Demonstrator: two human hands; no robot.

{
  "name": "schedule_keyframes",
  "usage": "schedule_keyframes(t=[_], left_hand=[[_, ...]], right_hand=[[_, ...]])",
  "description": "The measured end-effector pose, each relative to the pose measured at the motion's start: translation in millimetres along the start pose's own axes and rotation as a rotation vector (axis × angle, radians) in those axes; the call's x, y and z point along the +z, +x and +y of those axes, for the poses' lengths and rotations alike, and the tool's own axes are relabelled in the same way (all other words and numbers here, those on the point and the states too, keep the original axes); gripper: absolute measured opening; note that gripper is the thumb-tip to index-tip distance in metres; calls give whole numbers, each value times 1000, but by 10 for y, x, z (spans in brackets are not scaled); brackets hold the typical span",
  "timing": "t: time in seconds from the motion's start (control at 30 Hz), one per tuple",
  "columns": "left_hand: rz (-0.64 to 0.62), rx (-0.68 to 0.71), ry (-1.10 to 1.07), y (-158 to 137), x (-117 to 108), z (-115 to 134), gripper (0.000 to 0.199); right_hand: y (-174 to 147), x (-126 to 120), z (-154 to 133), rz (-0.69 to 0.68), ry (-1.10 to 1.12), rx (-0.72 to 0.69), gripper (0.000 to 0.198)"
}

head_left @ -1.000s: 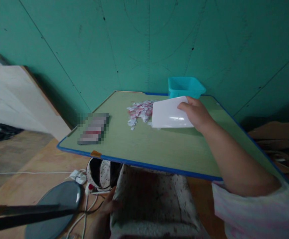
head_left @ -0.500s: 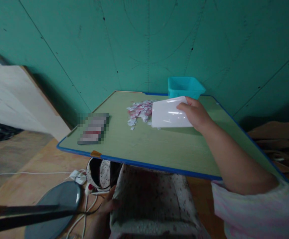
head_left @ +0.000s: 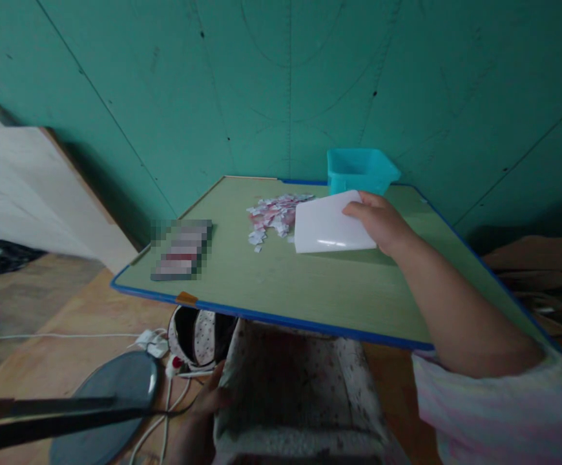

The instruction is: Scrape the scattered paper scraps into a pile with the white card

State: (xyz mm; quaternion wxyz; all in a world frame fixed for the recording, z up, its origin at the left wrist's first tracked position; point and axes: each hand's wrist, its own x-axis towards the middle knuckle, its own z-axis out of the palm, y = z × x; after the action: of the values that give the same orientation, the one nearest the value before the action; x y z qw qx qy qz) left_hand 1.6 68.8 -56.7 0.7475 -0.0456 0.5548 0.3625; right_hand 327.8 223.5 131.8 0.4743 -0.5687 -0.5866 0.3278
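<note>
My right hand is closed on one end of a glossy white plastic sheet, thumb on top. The sheet is tilted just above the pale green tabletop. Its left edge stands beside a pile of small white and pink scraps, partly covering the pile's right side. Low in the view, my left hand grips the left side of a stained, speckled cloth-like container under the table's front edge. Some of its fingers are hidden behind the container wall.
A turquoise plastic bin stands at the table's back edge by the green wall. A blurred-out flat object lies on the left. Below are a round grey lid-like disc, white cables and a dotted bag.
The white sheet has tipped slightly in my right hand, its lower edge coming a little nearer to me. My left hand and the container have stayed in place.
</note>
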Motion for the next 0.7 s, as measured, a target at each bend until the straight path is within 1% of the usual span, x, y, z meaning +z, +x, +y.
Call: schedule_keyframes(t=[0.07,0.13,0.2,0.23,0.3,0.4,0.47,0.57,0.7], left_hand=[[3,31,-10,-22,22,-14,75],[7,64,-7,-38,35,-20,75],[6,61,12,-41,32,-13,74],[3,39,28,-39,26,-6,74],[2,4,38,-32,9,7,74],[20,-17,19,-21,-10,14,72],[21,-14,10,-17,-13,11,70],[7,-10,10,-12,-12,4,69],[-11,-20,13,-7,-18,1,72]], right_hand=[[1,11,27,-93,1,15,19],[-19,32,26,-253,15,29,19],[-48,54,5,-408,25,52,18],[-59,60,-8,-455,31,62,18],[-67,63,-25,-466,50,65,19],[-40,57,-10,-374,69,64,20],[-17,61,19,-349,50,90,17],[-13,92,50,-406,37,117,15],[-56,125,30,-570,54,80,14]])
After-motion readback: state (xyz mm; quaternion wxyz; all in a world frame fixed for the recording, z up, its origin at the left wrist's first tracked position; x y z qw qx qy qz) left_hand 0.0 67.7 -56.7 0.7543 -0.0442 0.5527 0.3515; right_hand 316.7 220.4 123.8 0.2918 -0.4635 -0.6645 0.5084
